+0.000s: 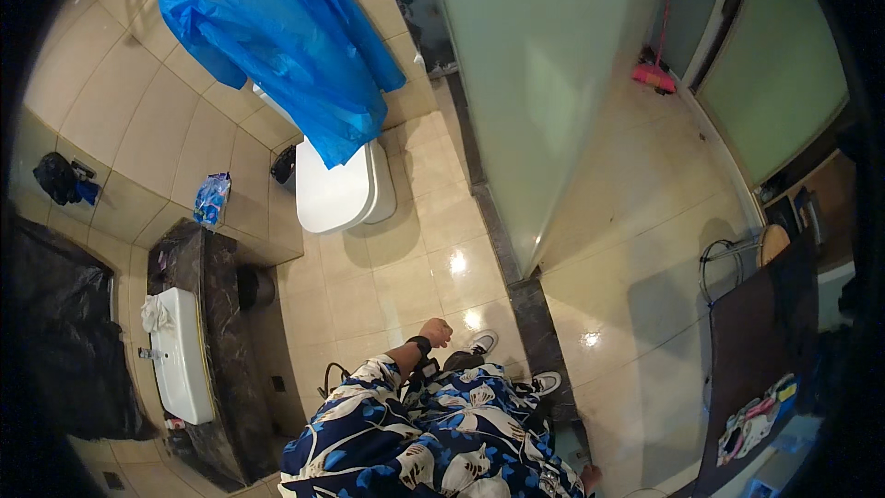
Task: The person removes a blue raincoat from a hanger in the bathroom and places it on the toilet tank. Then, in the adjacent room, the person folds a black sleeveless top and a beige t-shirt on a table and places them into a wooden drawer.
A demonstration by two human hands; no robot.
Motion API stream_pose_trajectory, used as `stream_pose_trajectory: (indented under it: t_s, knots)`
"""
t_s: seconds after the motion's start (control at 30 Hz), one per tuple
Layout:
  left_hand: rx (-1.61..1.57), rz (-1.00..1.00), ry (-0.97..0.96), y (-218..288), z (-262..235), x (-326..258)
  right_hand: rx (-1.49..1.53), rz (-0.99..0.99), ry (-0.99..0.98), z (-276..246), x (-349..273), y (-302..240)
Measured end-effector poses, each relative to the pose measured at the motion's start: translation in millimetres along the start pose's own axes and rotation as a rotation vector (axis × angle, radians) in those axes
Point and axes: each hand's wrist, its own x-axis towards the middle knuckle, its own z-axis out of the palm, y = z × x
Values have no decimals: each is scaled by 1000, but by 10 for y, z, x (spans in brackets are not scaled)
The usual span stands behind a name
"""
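Note:
My left hand (437, 332) hangs in front of me above the tiled floor, a black band round its wrist. Its fingers look curled in, and I see nothing in them. Only a small part of my right hand (590, 477) shows at the lower edge beside my patterned clothing (461, 410); its fingers are not clear. Neither hand visibly touches an object. Ahead on the left stands a toilet (334, 189) with its white lid down. A blue plastic sheet (277, 37) hangs over its back part.
On the left, a white washbasin (180, 355) sits on a dark counter (226, 360), with a bin (256, 286) beside it. A frosted glass panel (525, 83) stands ahead on a dark sill. To the right are a pink broom (654, 78) and a dark-covered table (761, 350).

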Motion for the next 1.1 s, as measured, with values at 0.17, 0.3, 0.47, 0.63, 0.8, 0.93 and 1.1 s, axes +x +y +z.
stream_pose_trajectory:
  t_s: [0.17, 0.3, 0.47, 0.63, 0.8, 0.93, 1.1]
  knots:
    - [67, 297, -61, 301, 524, -117, -93, -51, -19, -243, 297, 212]
    - [-206, 218, -113, 764, 937, -405, -166, -79, -22, -420, 434, 337]
    - [-221, 261, -89, 603, 946, -393, -233, -97, -48, -422, 506, 375]
    - [-125, 57, 10, 332, 765, -337, -299, -157, -25, -436, 526, 344]
    - [-100, -38, -54, 65, 491, -20, -417, -268, 47, -509, 471, 351]
    - [-77, 93, -54, 494, 365, 70, -660, -626, 175, -705, 575, 731]
    - [-128, 150, -81, 1045, 272, 244, -591, -339, 173, -785, 652, 868]
